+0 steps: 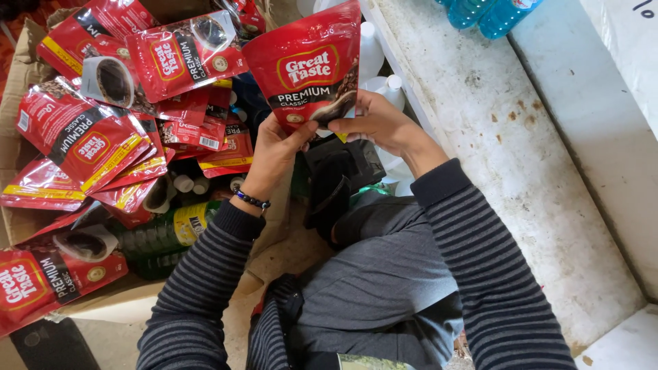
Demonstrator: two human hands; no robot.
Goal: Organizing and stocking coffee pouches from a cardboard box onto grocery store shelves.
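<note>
Red coffee pouch point(310, 65) held upright above lap, printed face toward camera for viewing. Left hand point(274, 152) pinching bottom edge, thumb in front; right hand point(378, 123) closed on lower right corner for steadying. Similar pouches point(103, 116) heaped in cardboard box point(110, 301) at left

We see a heap of red coffee pouches point(103, 130) spilling over a cardboard box point(110, 301), the landmark for everything else. Against the box's right side lie dark green bottles point(161, 240) with a yellow label. Further right of the box stand white plastic bottles point(373, 65). Beyond those runs a worn white ledge point(507, 164), and at its far end, well apart from the box, sit blue bottles point(486, 14).
</note>
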